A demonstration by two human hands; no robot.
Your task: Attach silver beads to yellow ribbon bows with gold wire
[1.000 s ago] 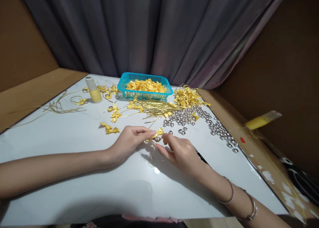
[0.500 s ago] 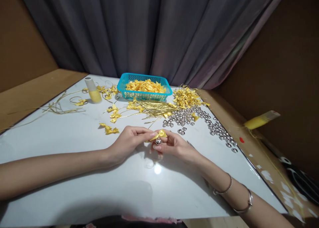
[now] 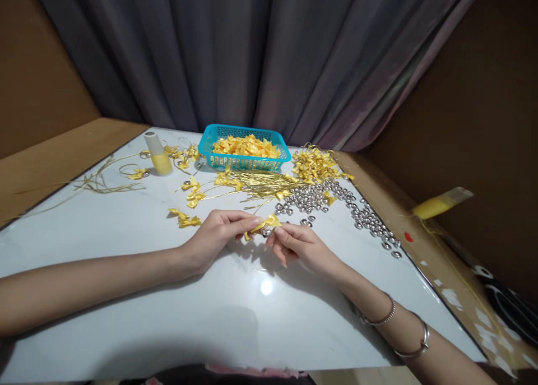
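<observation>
Between my two hands, above the white table, is a yellow ribbon bow. A small silver heart-shaped charm hangs under its middle, partly hidden by fingers. My left hand pinches the bow's left side between thumb and fingers. My right hand is closed on its right end with thumb and index finger, the other fingers curled below. Just beyond my hands lie a few loose yellow bows and a bundle of gold cords.
A blue basket of yellow bows stands at the back. Right of it are a pile of bows and many silver charms. A glue-like bottle stands at left; another yellow-filled bottle is at right.
My right hand has shifted its hold from beneath the bow and charm to the bow's right end. My left hand keeps its pinch, and the charm is now more covered.
</observation>
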